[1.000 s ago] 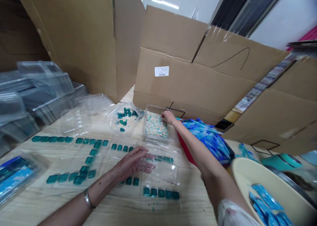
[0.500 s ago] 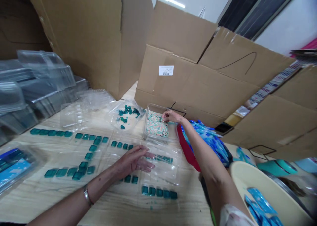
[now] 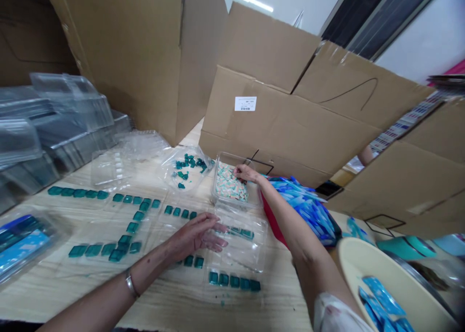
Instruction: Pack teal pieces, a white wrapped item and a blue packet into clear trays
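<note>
My left hand (image 3: 198,235) is at the left edge of a clear plastic tray (image 3: 247,257), thumb above and fingers showing pale through the plastic, so it seems to grip that edge. A few dark teal squares (image 3: 241,232) show in or beneath this tray. Farther back, my right hand (image 3: 244,172) dips into a clear plastic box (image 3: 218,196) filled with small flat pieces (image 3: 229,184) in white, mint and peach. Its fingers are pinched together at the pieces. What lies between the fingertips is too small to make out.
Rows of teal squares (image 3: 93,249) lie in clear trays at left. An open plastic bag (image 3: 170,172) holds loose teal pieces. A red basket (image 3: 274,225) of blue packets (image 3: 301,203) and a cream basin (image 3: 352,259) stand right. Cardboard (image 3: 283,118) walls the back; clear boxes (image 3: 72,123) are stacked left.
My right hand has shifted slightly left within the box of small pieces. My left hand stays at the tray. The whole view has moved a little.
</note>
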Demonstrator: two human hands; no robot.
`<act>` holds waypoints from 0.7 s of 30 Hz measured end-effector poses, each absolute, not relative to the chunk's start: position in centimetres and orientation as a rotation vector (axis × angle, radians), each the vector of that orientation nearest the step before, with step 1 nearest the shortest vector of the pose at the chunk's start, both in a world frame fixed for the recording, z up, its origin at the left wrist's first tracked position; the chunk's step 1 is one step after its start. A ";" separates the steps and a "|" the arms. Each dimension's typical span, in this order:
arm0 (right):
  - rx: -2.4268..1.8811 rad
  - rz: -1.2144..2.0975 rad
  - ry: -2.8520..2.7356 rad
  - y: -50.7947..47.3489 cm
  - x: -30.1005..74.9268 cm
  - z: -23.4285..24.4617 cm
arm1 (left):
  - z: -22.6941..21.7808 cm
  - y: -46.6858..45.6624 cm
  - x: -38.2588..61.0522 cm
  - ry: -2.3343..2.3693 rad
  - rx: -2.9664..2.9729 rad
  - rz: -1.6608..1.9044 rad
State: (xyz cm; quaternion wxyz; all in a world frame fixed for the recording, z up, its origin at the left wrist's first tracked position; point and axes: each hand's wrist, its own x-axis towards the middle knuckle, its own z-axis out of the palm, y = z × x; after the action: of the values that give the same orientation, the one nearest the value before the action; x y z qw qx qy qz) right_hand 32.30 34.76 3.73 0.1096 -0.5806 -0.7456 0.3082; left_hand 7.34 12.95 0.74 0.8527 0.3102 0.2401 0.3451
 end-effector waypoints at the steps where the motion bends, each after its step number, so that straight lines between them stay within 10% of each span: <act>1: -1.710 0.903 -2.182 34.7 32.3 3.7 | 0.8 13.0 7.3 0.505 0.655 0.729; 21: -1.789 0.644 -1.849 37.1 29.0 3.1 | 0.6 13.0 7.4 0.502 0.667 0.734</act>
State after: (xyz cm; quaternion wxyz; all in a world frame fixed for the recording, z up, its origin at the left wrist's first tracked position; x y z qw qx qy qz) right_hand 29.00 37.08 3.09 0.2421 -0.6544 -0.6765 0.2357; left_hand 7.38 13.03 0.61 0.8495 0.3165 0.2383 0.3484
